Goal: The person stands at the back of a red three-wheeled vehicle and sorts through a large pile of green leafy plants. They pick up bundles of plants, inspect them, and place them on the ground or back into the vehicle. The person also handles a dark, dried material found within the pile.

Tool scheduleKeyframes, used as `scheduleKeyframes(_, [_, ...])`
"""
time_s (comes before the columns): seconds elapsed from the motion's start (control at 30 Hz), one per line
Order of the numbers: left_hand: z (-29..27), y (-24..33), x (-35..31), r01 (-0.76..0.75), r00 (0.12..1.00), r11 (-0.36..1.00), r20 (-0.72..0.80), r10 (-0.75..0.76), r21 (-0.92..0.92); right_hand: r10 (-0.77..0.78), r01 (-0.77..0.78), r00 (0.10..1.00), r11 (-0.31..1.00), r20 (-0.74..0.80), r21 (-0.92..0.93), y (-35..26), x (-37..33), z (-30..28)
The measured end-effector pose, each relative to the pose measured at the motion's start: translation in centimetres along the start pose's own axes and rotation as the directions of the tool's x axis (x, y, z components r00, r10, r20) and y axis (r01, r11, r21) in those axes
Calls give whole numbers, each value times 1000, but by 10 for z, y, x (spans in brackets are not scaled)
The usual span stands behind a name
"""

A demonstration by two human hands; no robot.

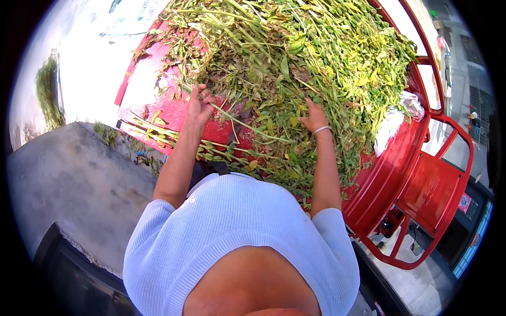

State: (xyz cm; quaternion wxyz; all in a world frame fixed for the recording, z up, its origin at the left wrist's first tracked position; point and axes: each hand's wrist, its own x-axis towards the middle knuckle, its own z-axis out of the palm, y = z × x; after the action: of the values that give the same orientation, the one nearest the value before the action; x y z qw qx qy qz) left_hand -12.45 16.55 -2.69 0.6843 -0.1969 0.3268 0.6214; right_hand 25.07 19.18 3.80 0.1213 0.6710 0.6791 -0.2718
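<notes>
The left hand (197, 107) holds 1 long, thin stem (253, 128) in a narrow grip, fingers curled around it, over the left part of the red cart bed (176, 100). The stem slants right and nearer, its other end reaching the leaves. The right hand (315, 118) has a wide grip, thumb apart from fingers, at the near side of the leafy heap (348, 68); whether it touches any leaves is hard to tell.

With only the left hand on the stem, a sideways pull could make it slip or snap, as it looks slender. Its far right end could also snag in the tangle and drag other stalks along. The loose stems (168, 136) along the near left edge might be knocked off by a sweeping forearm, since they lie close to it. The bracelet (321, 128) on the right wrist could catch on twigs.
</notes>
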Motion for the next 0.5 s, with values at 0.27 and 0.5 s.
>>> scheduleKeyframes(0.27, [-26,-5,-14,131,990,985,-66,-124,113,-142,145,989,987,-44,68,-112,80,99])
scheduleKeyframes(0.5, [-37,-18,-20,195,975,978,-119,-185,75,-8,79,994,713,-105,697,-40,8,17])
